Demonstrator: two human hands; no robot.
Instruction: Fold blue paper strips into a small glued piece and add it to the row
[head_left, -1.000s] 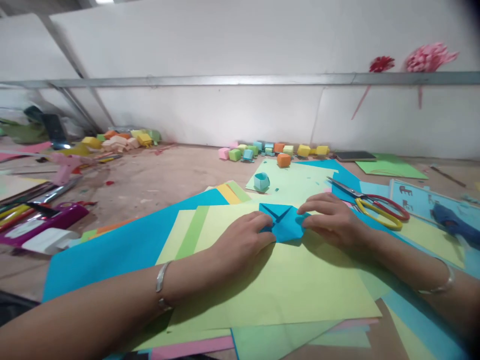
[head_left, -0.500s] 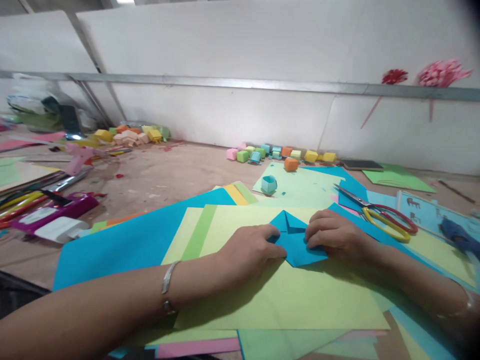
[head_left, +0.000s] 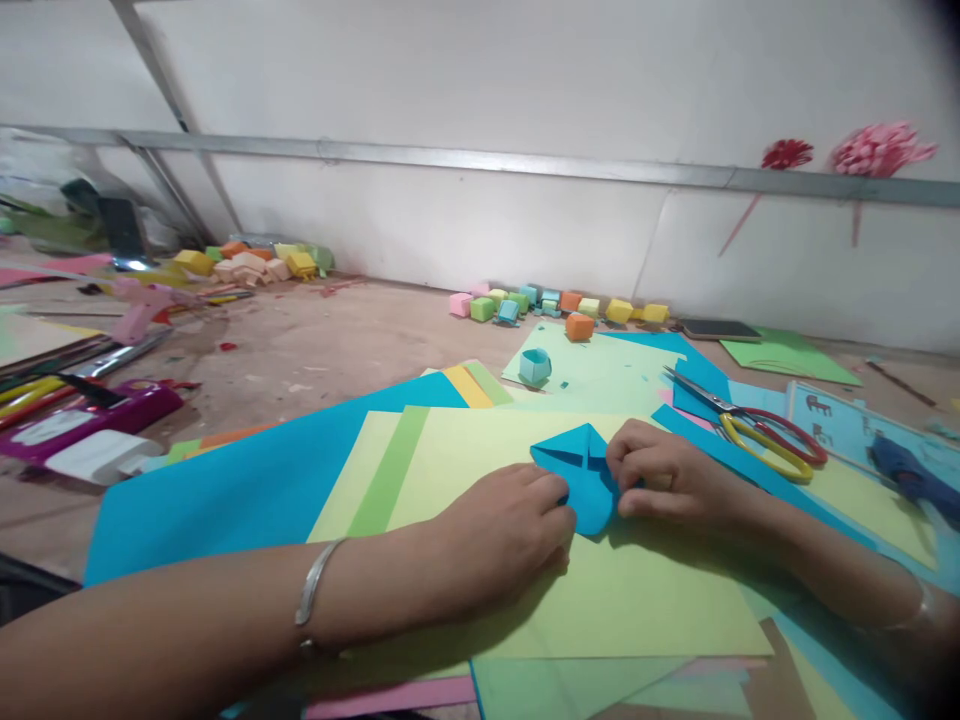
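Between my two hands is a small folded blue paper (head_left: 589,495), its upper part creased into flaps that stand a little open. My left hand (head_left: 517,525) is closed on its left edge, fingers curled with the tips partly hidden. On the opposite side my right hand (head_left: 664,470) pinches the right edge between thumb and fingers. Beneath them lies a stack of pale yellow-green paper sheets (head_left: 465,610), which both hands rest on or just above. A small light blue folded paper cup (head_left: 535,367) stands behind the stack.
Scissors (head_left: 750,420) with red and yellow handles lie to the right. Small coloured paper cubes (head_left: 577,326) line the wall, with another heap (head_left: 259,262) farther left. Large blue sheets (head_left: 247,470), a purple device (head_left: 142,405) and a pink glue gun (head_left: 142,305) occupy the left.
The blue paper has curled, its lower edge now rounded, and its flaps have opened. My left fingers have curled in more at the lower left. The view has shifted slightly.
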